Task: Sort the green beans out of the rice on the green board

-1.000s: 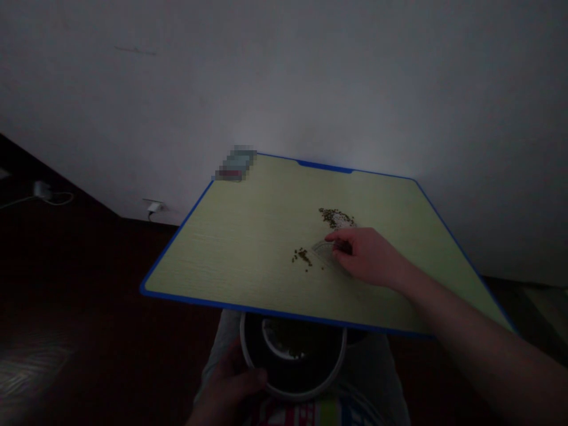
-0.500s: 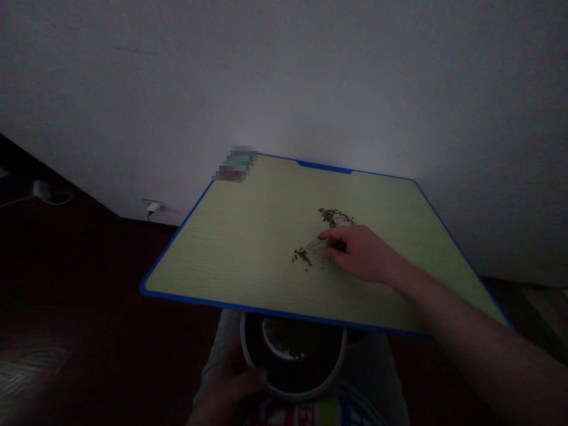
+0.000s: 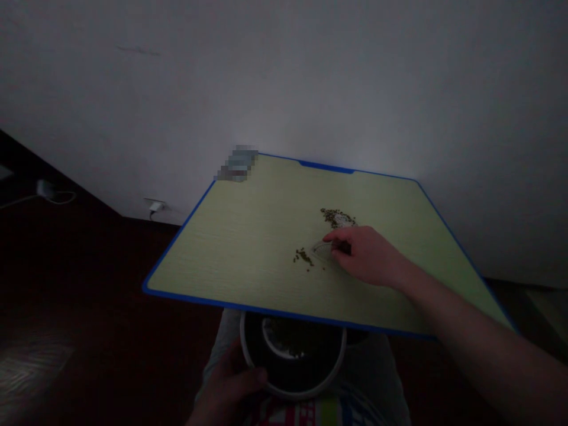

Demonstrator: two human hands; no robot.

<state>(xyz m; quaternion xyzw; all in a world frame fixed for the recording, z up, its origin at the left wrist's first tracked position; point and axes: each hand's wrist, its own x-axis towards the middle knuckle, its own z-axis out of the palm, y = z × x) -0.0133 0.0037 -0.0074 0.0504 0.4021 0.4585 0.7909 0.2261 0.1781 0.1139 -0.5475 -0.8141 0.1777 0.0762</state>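
My right hand (image 3: 361, 251) is closed, thumb and fingers pinching a clear flat plastic piece with a curved edge (image 3: 320, 249), which looks like a protractor, low over the board. Left of this piece lies a small scatter of dark grains or beans (image 3: 304, 257). Just beyond the hand is a larger pile of dark grains (image 3: 331, 216) with a whitish patch beside it. Below the board's near edge, my left hand (image 3: 235, 378) grips the rim of a dark bowl with a pale rim (image 3: 306, 395). More dark grains (image 3: 290, 340) sit inside, partly hidden by the board.
The pale tabletop board (image 3: 248, 236) has a blue edge and stands against a plain wall (image 3: 284, 77). A blurred-out flat object (image 3: 238, 163) rests at its far left corner. A white plug (image 3: 155, 207) is in the wall at left, with a cable.
My right hand and the clear piece have shifted slightly right, away from the small scatter of grains. My left hand keeps its hold on the bowl.
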